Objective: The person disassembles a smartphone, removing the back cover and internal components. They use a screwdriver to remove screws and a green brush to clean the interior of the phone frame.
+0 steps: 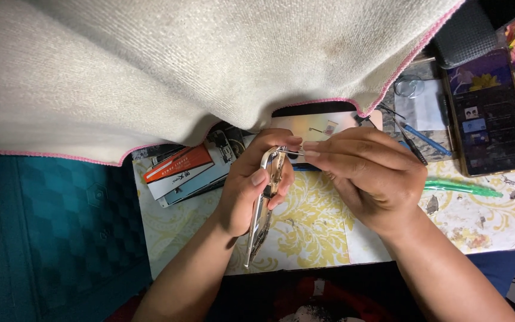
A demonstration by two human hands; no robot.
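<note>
Hands gripping phone frame, tweezers

Left hand gripping a silver phone frame edge-on at centre; right hand pinching tweezers at its top. At 2 o'clock, a lit smartphone. At 3, a green pen. At 9, small packets (partly under cream cloth).

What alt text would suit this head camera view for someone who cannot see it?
A left hand grips a silvery phone frame on edge while the right hand pinches a thin tool at its top, above a yellow-patterned table with a smartphone.
</note>
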